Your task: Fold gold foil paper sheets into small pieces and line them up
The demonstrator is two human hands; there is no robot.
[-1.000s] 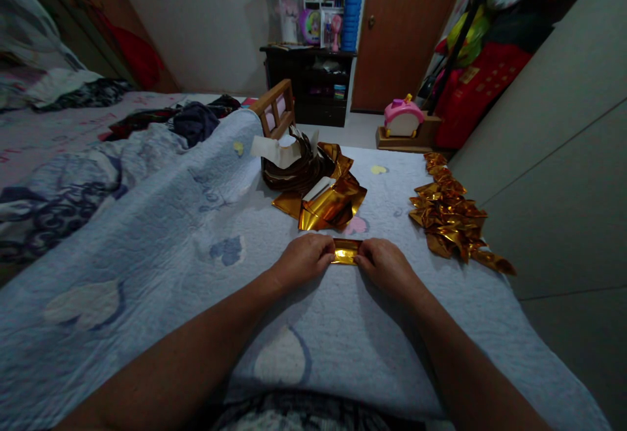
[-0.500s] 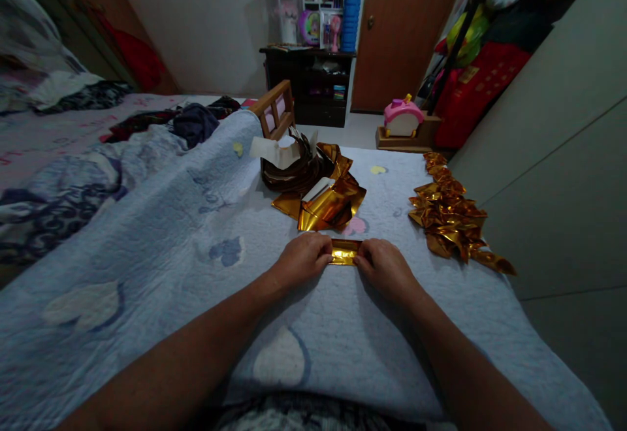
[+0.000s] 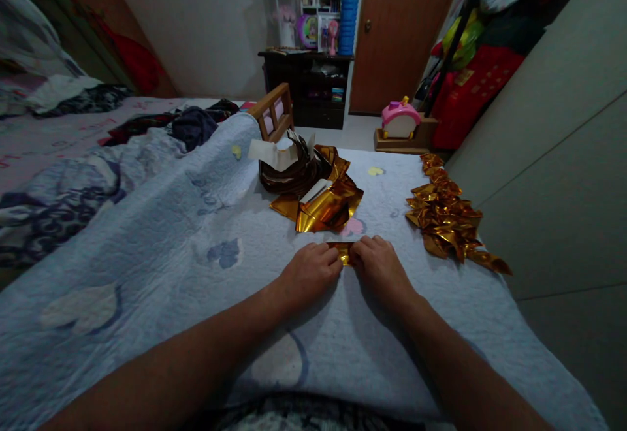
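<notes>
Between my two hands lies a small folded strip of shiny gold paper, flat on the blue quilt. My left hand grips its left end, with the fingers curled over it. At the right end, my right hand has its fingers bent and closed on the paper. Only the middle of the strip shows; both ends are hidden under the fingers. Just beyond are loose gold foil sheets with a white piece among them. To the right is a heap of folded gold foil pieces.
A dark coiled stack of paper sheets with pale edges sits behind the gold sheets. A wooden bed rail stands behind it. Rumpled clothes lie at left. A pink toy is past the bed's far edge, and a pale cabinet flanks the right.
Both hands have come closer together over the gold strip, so less of its middle shows. My left hand's fingers now cover more of it. The view has shifted slightly.
</notes>
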